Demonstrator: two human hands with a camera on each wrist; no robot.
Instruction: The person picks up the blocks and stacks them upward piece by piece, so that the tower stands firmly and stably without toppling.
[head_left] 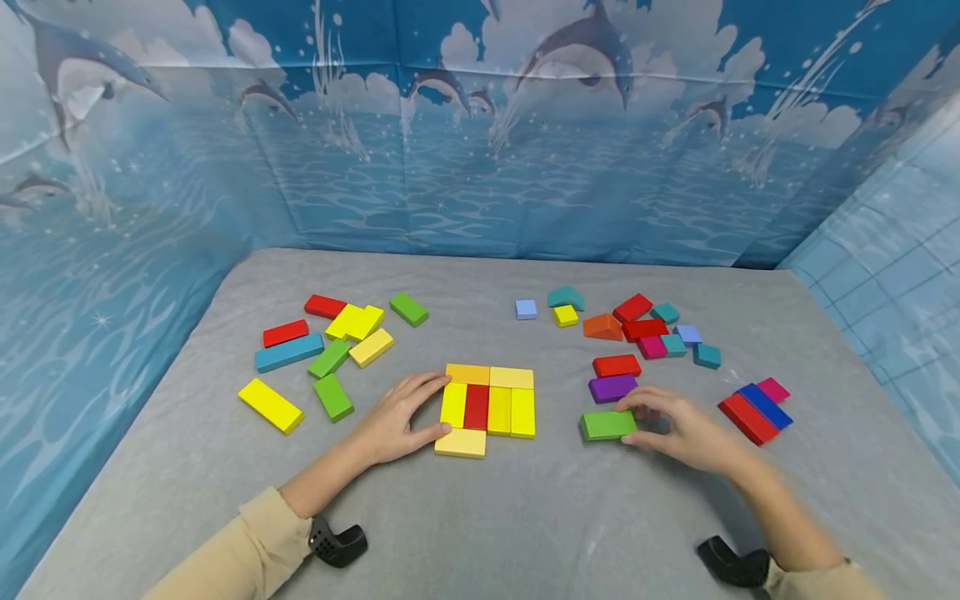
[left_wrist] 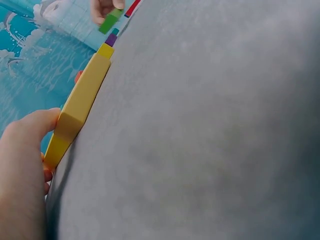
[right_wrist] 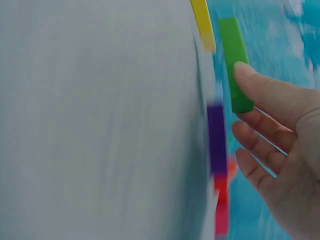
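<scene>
Just half-curled, the right hand [head_left: 681, 427] pinches a green block [head_left: 604, 426].

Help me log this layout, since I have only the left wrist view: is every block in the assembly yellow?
Observer: No; the head view shows a red block between two yellow blocks.
Operator: What lies nearest the left hand on its outer side?
Observer: A loose green block on the grey cloth.
Operator: And right of the right hand?
Observer: A blue block, lying between a pink block and another red one.
</scene>
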